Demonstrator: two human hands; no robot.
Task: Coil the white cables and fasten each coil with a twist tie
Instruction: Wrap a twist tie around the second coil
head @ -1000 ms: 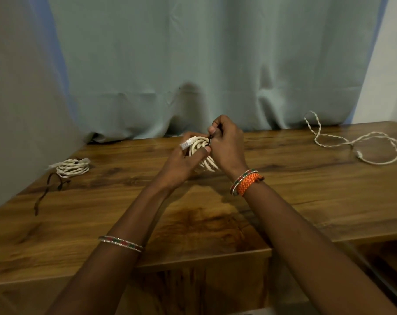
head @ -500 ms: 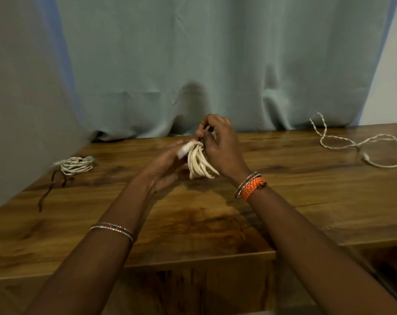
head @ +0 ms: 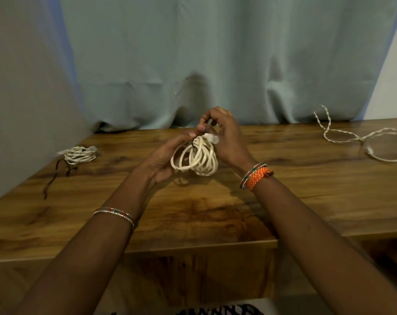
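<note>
I see both hands raised just above the middle of the desk (head: 215, 212) with a white coil (head: 196, 159) held between them. The left hand (head: 168, 155) lies palm up beside the loops, its fingers (head: 193, 135) reaching to the top of the coil, where a dark tie (head: 194, 143) crosses the strands; whether they pinch the tie or only touch it I cannot tell. The right hand (head: 224, 135) is curled over the top of the coil, fingers bent round the gathered strands and the white plug end (head: 212, 138). The loops hang free below, clear of the wood. A second coil (head: 79, 155) lies near the left edge of the desk, with a dark tie end (head: 56, 173) trailing from it toward me. A loose cable (head: 352, 138) sprawls uncoiled at the far right. A pale curtain (head: 215, 53) hangs behind the desk.
</note>
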